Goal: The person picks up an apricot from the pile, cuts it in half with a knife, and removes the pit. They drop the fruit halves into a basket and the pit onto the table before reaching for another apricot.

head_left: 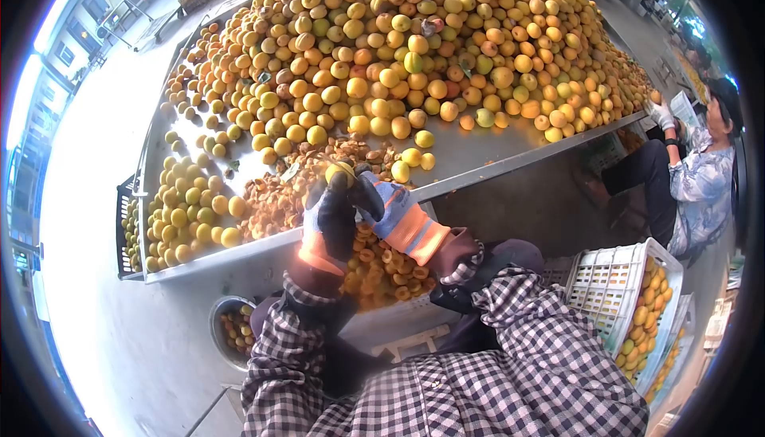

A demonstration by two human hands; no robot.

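Note:
Both my hands, in dark-palmed work gloves with orange cuffs, meet over the front edge of the metal table (496, 168). A yellow-green fruit (340, 172) shows at the fingertips of my left hand (333, 212), which is closed around it. My right hand (378, 202) is closed beside it, its fingers touching or nearly touching the fruit; whether it holds anything is hidden. Behind my hands lies a heap of brown-orange pieces (275, 192). Below them are halved orange fruits (382, 271), partly covered by my hands and sleeves.
A large pile of yellow-orange fruits (446, 47) covers much of the table. At the right, a white crate (607, 282) holds fruits, and a seated person (705, 174) reaches to the table with a gloved hand. A round bucket (231, 329) with fruits stands lower left.

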